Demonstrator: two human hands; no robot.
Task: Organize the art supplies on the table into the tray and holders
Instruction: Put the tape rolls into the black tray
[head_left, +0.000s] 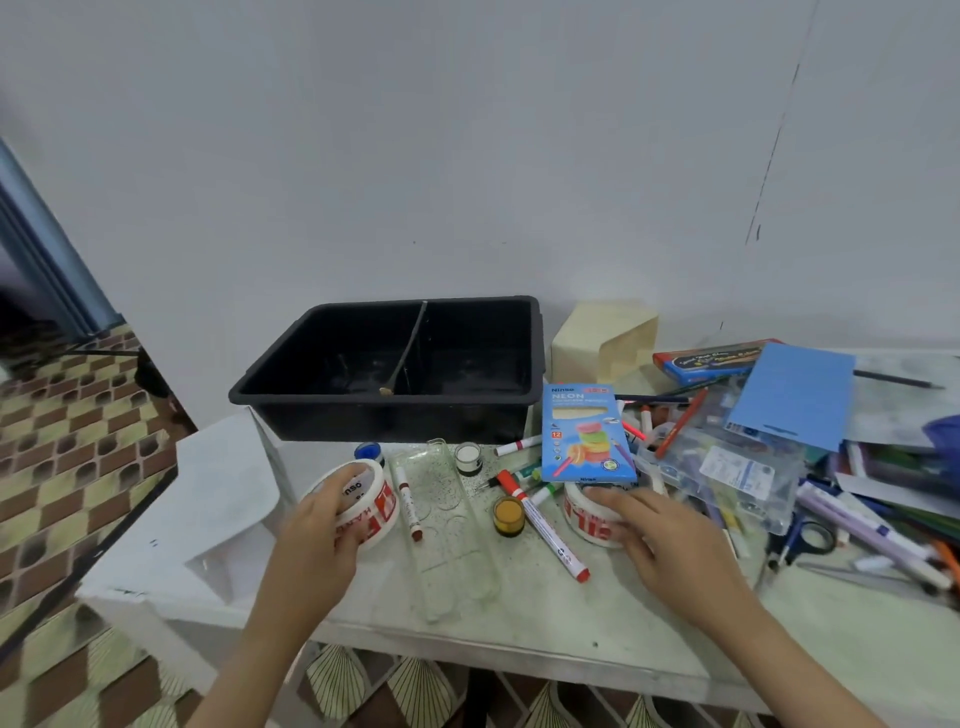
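Note:
A black two-compartment tray stands at the back of the table, with a thin stick lying along its divider. My left hand grips a white and red tape roll at the table's left. My right hand curls over a second tape roll, on which leans a blue neon pencil box. Between the hands lie a clear plastic holder, red markers and a yellow paint pot.
A white paint pot and a blue one stand in front of the tray. A cream box stands right of the tray. The right side holds a heap: blue paper, plastic bags, pens, scissors. White sheet covers the left corner.

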